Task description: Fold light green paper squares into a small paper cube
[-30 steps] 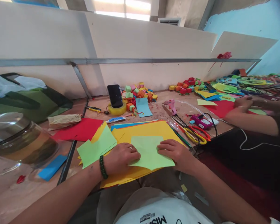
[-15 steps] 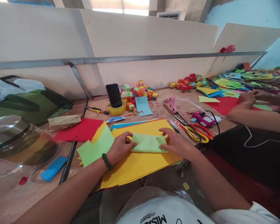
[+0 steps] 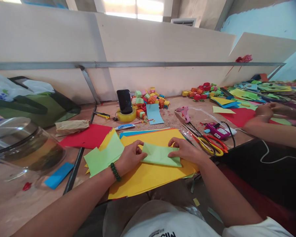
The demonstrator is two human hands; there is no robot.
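A folded light-green paper [image 3: 160,155] lies over a stack of yellow paper sheets [image 3: 138,181] in front of me. My left hand [image 3: 132,155] pinches its left end between thumb and fingers; a dark green bead bracelet is on that wrist. At the other end, my right hand [image 3: 184,150] grips the paper with thumb below and curled fingers above. The paper's right end tilts slightly toward me. Beside my left hand rests another light-green sheet [image 3: 105,156] with a notched edge.
Behind the stack stand a phone [image 3: 124,101] on a tape roll [image 3: 126,116] and a pile of small paper cubes [image 3: 151,98]. To the right are a pink glue gun [image 3: 184,113], scissors [image 3: 213,148] and a purple power strip [image 3: 217,131]. A glass teapot [image 3: 27,148] stands left; a co-worker's arm [image 3: 273,130] is at right.
The folded green paper has turned a little, its right end now nearer to me. Both hands keep their grip. The whole view has shifted slightly.
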